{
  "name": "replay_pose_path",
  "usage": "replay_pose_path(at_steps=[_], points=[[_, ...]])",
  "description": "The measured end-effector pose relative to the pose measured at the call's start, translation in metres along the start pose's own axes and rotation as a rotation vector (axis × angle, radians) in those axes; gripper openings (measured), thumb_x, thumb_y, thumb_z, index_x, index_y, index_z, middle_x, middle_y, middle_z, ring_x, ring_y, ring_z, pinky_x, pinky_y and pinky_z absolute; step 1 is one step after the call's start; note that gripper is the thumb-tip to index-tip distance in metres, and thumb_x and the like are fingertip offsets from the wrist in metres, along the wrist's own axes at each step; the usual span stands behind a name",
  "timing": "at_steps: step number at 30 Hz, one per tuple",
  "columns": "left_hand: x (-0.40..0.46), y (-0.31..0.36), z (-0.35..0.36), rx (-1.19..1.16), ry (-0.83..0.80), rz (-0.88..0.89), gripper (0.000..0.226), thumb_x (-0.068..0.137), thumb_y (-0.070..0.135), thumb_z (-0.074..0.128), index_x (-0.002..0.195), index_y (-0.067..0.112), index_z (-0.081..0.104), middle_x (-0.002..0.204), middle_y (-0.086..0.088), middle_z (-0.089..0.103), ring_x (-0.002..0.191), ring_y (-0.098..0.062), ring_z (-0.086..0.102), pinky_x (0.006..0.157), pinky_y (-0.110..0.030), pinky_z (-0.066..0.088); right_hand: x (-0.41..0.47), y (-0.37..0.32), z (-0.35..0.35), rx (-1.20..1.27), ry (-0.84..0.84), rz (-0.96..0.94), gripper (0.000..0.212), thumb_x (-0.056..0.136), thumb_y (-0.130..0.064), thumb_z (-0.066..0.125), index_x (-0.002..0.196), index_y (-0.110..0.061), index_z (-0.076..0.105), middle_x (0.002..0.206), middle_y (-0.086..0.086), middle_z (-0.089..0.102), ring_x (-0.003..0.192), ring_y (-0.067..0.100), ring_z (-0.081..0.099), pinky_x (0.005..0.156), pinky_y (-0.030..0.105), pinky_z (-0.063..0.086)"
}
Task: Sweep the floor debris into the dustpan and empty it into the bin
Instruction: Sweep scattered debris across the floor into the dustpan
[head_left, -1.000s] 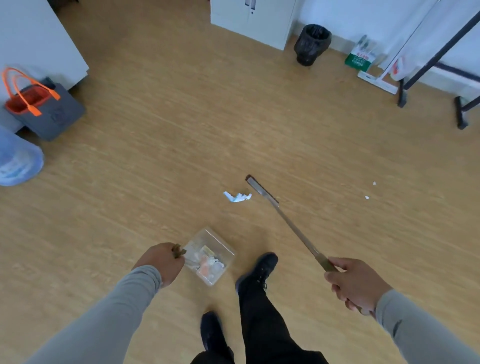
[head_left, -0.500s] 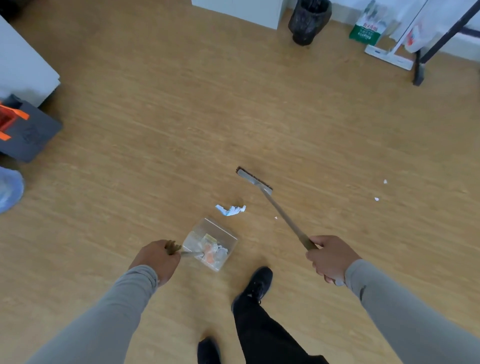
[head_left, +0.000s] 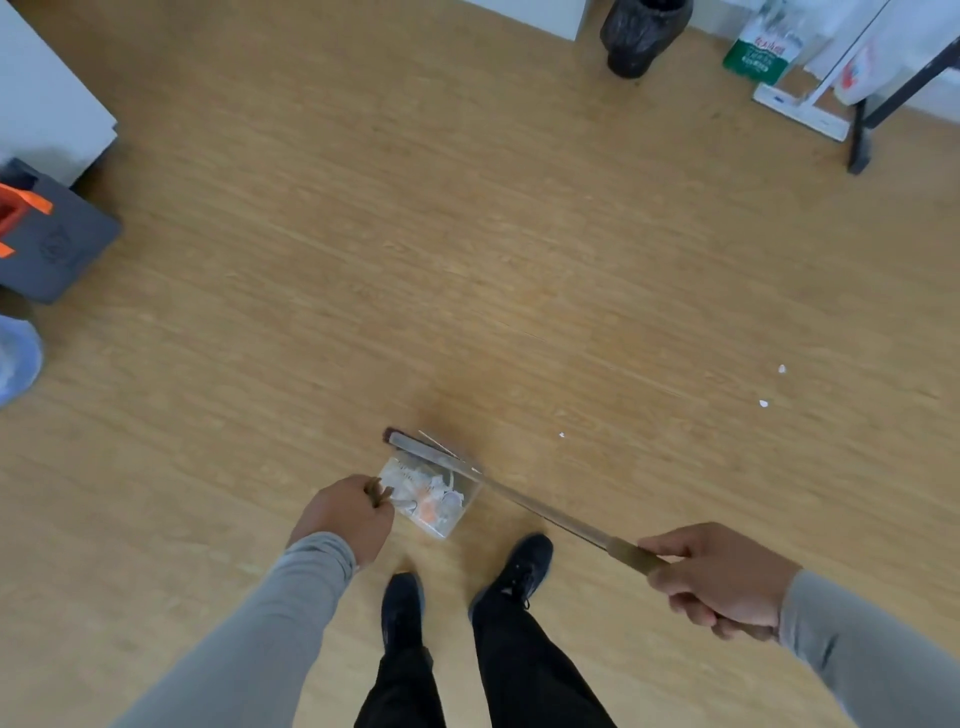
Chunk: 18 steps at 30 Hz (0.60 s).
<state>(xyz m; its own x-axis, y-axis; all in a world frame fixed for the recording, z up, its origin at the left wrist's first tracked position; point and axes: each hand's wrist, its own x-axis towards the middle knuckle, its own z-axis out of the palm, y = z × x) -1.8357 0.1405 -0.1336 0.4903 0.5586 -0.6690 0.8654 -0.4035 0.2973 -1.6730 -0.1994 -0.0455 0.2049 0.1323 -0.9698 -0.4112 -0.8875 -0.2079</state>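
Now broom head meets dustpan mouth, beside left hand.

The floor is honey-tan wood with fine streaked grain. The dustpan is clear, holding white scraps and one orange bit. The broom has a silvery-grey shaft, a dull olive-brown grip and a dark head. Three white specks dot the floor. Both sleeves are light grey; the trousers and shoes are black. The bin is black and glossy. A bag is dark grey with orange straps. A packet is green and white with red lettering. The cabinet is white.
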Motion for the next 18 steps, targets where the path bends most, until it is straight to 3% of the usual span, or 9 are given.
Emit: replay_pose_path(at_steps=[9,14,18], points=[[-0.011,-0.018,-0.007,0.053,-0.053,0.058,0.010,0.094,0.033,0.052,0.094,0.026,0.059,0.080,0.007,0.063,0.071,-0.015,0.060,0.068,-0.029,0.049,-0.010,0.026,0.077,0.261,0.215,-0.042,0.057,0.094,-0.007,0.057,0.148,-0.025,0.047,0.062,0.008,0.054,0.050,0.019,0.033,0.046,0.027,0.025],[-0.020,-0.008,-0.006,0.115,-0.094,0.150,0.016,0.094,0.034,0.053,0.106,0.030,0.063,0.083,0.006,0.066,0.072,-0.016,0.065,0.064,-0.029,0.052,-0.041,0.056,0.074,0.432,0.336,-0.072,0.050,0.096,-0.005,0.059,0.144,-0.018,0.051,0.061,0.011,0.056,0.037,0.014,0.038,0.036,0.019,0.028],[-0.014,0.029,-0.006,0.235,-0.141,0.263,0.020,0.091,0.033,0.055,0.108,0.027,0.064,0.086,0.007,0.068,0.075,-0.017,0.067,0.073,-0.034,0.058,-0.042,0.084,0.058,0.505,0.412,-0.033,0.050,0.094,-0.008,0.061,0.142,-0.020,0.054,0.060,0.009,0.058,0.043,0.017,0.042,0.042,0.023,0.030]])
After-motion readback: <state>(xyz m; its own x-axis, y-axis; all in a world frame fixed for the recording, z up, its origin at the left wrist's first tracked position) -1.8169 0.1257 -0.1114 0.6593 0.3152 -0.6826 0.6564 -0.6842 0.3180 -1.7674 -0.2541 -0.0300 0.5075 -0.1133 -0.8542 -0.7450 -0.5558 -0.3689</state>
